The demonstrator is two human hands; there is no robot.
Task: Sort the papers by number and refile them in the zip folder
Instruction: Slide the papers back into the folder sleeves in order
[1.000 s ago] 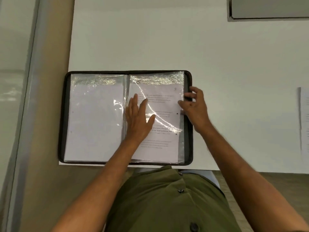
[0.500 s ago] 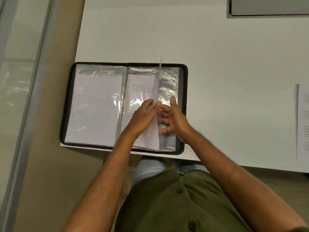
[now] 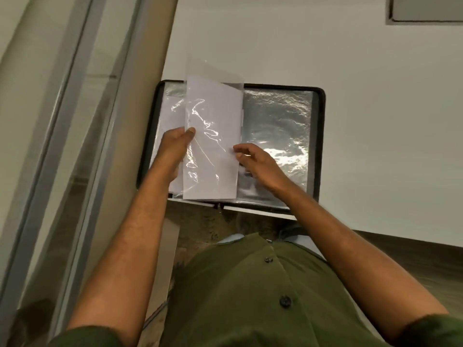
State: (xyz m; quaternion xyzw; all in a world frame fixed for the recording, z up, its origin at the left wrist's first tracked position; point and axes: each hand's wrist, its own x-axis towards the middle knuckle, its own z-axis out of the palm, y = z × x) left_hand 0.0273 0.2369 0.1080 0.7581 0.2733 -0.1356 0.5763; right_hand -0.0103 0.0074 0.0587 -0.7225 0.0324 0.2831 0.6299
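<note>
Black-edged zip folder [image 3: 319, 146] lies open flat on the white table [image 3: 363, 108], at the table's near left corner, its lower edge hanging slightly past the table edge. Clear plastic sleeve [image 3: 213, 136] with a white paper sheet inside stands raised mid-turn over the folder's left half, tilted, its top edge reaching above the folder's far rim. Paper sits low in the sleeve; the sleeve's top strip is see-through with no paper behind it.

Left hand [image 3: 175, 146] grips the sleeve's left edge, thumb on the front face, fingers behind it and hidden. Right hand [image 3: 253, 159] pinches the sleeve's right edge about mid-height, thumb and forefinger curled on it, other fingers loosely bent under. Sleeve is between the two hands, both in contact.

Right half of the folder shows a shiny crinkled plastic pocket [image 3: 278, 126], dark behind, strong glare just right of the right hand. Left half: more white sheets in pockets, mostly hidden by the raised sleeve and the left hand.

Print on the paper too faint to read; number not legible.

Grey-framed panel [image 3: 426, 8] at far right of the table, well apart from the folder. Olive green buttoned shirt [image 3: 263, 296] fills the lower frame.
</note>
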